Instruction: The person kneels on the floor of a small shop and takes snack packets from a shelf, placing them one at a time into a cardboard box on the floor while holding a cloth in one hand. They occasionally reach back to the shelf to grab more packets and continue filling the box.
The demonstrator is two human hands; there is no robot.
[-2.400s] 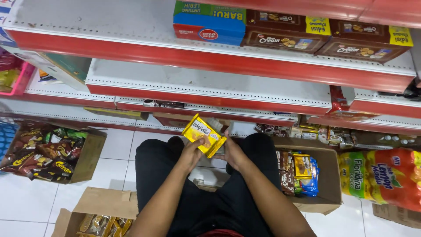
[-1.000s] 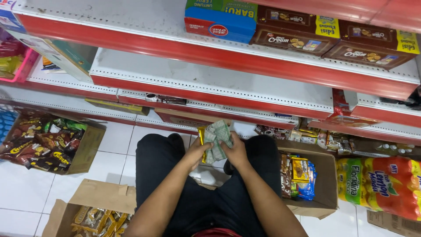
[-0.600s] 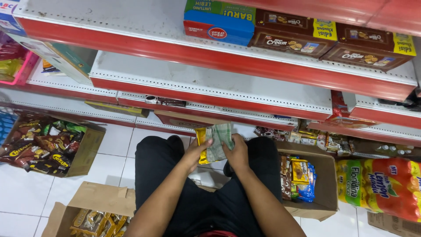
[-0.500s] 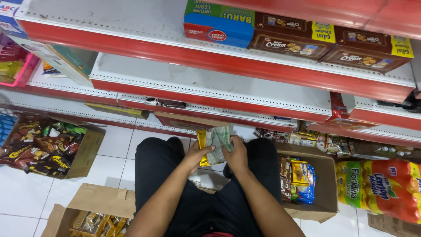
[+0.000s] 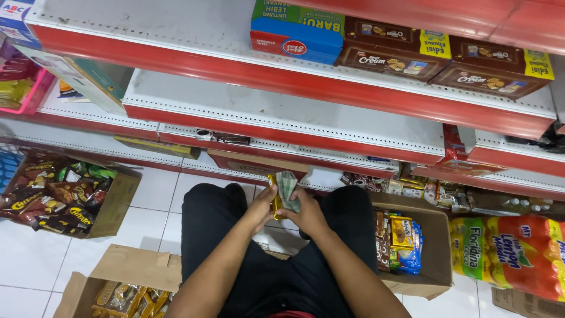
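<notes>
Head view: both hands met over the lap.
Left hand [image 5: 263, 207] gripped a yellow snack pack [image 5: 274, 197]; right hand [image 5: 307, 213] pressed a checked cloth [image 5: 288, 188] against it.

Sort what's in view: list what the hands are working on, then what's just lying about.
In hand:
- yellow snack pack, held by left hand
- greenish cloth, pressed to the pack by right hand

Lying about:
- box of dark snack bags
- open carton of mixed packs
- brown biscuit boxes on the shelf
- blue box
</notes>
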